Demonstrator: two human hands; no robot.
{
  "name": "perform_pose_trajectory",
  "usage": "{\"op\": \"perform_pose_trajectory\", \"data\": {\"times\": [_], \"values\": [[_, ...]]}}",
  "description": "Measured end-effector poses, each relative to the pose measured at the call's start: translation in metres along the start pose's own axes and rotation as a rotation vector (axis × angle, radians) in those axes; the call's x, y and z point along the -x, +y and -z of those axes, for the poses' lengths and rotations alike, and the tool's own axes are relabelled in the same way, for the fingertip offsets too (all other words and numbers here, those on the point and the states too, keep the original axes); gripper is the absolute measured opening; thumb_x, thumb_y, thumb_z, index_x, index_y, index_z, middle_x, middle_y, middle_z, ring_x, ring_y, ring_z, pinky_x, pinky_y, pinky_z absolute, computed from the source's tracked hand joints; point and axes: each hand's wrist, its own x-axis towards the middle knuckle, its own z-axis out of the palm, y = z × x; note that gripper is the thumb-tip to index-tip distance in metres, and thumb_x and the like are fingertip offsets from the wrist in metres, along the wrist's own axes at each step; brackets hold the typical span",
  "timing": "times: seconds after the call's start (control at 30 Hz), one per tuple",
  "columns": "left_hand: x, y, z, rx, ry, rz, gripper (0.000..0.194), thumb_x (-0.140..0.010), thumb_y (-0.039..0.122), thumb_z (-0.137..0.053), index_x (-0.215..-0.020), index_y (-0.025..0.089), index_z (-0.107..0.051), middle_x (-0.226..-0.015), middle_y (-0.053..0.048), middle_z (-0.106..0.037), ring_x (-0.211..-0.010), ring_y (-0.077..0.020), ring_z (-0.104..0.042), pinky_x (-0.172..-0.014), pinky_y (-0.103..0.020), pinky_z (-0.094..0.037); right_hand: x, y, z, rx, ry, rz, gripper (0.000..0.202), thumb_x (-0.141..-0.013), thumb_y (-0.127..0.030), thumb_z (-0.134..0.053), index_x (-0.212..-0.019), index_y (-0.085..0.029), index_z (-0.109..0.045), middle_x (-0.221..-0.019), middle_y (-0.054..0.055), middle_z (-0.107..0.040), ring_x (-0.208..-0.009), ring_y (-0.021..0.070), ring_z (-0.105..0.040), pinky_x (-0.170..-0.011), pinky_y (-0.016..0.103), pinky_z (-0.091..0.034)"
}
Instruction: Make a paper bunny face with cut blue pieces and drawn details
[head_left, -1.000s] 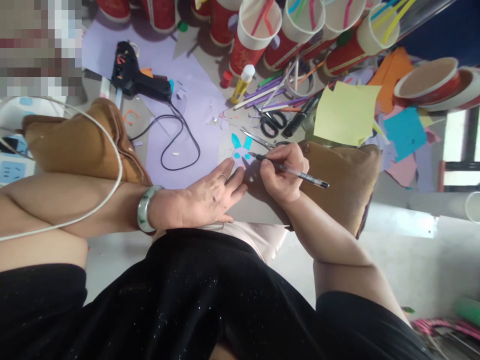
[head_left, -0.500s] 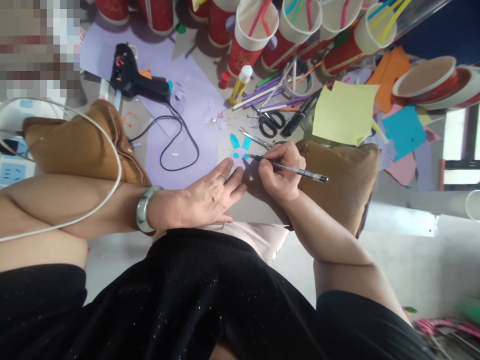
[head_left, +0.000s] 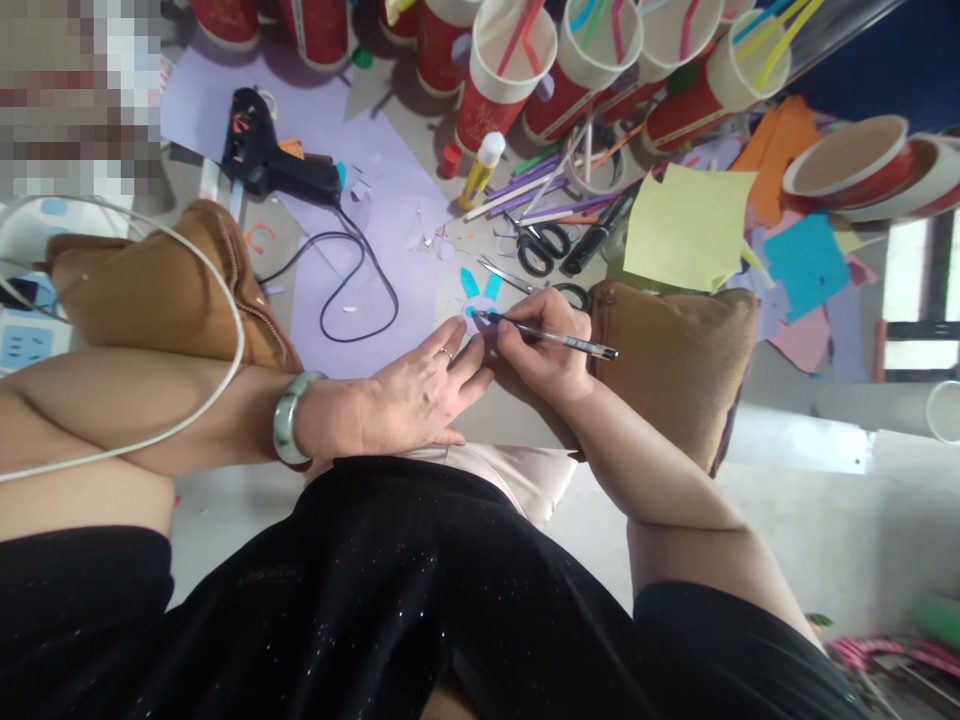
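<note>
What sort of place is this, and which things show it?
Probably a craft workspace, home or school unclear: a glue gun, paper cups holding coloured straws, and the right hand holding a pen at a small paper face.

The small lilac paper cutout (head_left: 481, 301) has turquoise ears (head_left: 492, 286) and eye spots (head_left: 469, 311); the slim plastic pen (head_left: 562, 337) is clear and black. The round bangle (head_left: 285, 418) is pale green mottled darker, the tall paper cups (head_left: 487, 112) red outside, white within.

Grey table (head_left: 504, 420) beneath paper rabbit (head_left: 480, 302), purple sheet (head_left: 409, 275), black-handled scissors (head_left: 543, 243), red cups (head_left: 489, 118)
</note>
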Motion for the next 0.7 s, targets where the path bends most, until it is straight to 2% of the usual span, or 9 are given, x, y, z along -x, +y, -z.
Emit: {"op": "perform_pose_trajectory", "data": {"times": [0.47, 0.7], "values": [[0.0009, 0.0006, 0.0005, -0.058, -0.012, -0.005, 0.091, -0.094, 0.07, -0.064, -0.152, 0.002, -0.052, -0.151, -0.033, -0.058, -0.144, -0.0446, -0.054, -0.127, -0.061, -0.029, 0.0003, 0.0007, 0.0004, -0.024, 0.003, 0.054, 0.01, -0.086, -0.03, -0.065, -0.082, -0.025, -0.058, -0.067, -0.003, -0.066, -0.057, 0.0144, -0.059, -0.059, 0.03, -0.048], [0.0003, 0.001, 0.0, -0.003, -0.023, 0.014, 0.091, -0.092, 0.068, -0.069, -0.152, 0.002, -0.052, -0.154, -0.033, -0.055, -0.145, -0.0453, -0.053, -0.127, -0.062, -0.029, -0.0001, 0.001, 0.0004, 0.001, -0.007, 0.042, 0.012, -0.086, -0.033, -0.065, -0.082, -0.025, -0.057, -0.067, -0.003, -0.066, -0.058, 0.015, -0.059, -0.06, 0.031, -0.05]]}}
